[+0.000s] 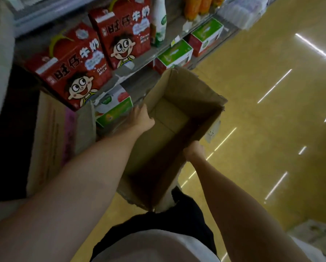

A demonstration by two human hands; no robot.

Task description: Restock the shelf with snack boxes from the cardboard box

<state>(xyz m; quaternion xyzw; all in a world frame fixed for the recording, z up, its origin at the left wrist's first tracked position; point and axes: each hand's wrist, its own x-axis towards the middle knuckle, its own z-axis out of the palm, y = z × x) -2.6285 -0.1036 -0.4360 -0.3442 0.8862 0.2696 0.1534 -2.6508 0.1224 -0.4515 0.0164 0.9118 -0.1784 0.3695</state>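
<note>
holding the cardboard box (pixel 177 114) by two opposite walls, the person stands over it at the foot of the shelf (pixel 139 61). the left hand (pixel 142 118) has its fingers hooked over the wall nearest the shelving, thumb on the inner side, so it is clamped on the rim. the right hand (pixel 195 150) curls over the wall on the aisle side, also gripping the edge. a grip on both sides like this suits lifting or shifting the carton, not reaching in, and that fits what shows inside: the bottom is bare cardboard, no snack boxes left that i can see.

the stock seems to be already out. a green and white box (pixel 113 110) sits on the lowest level just beside the left hand, close against the carton's wall, and two more green and white boxes (pixel 174 55) stand further along the same level. above them are two red milk cartons (pixel 73 67) with yellow handles, faces turned toward the aisle so the print reads from the front. a white bottle (pixel 159 21) stands behind them.

judging by the empty interior, the restocking is near its end, and the carton is probably being cleared off the yellow floor (pixel 262 110).
</note>
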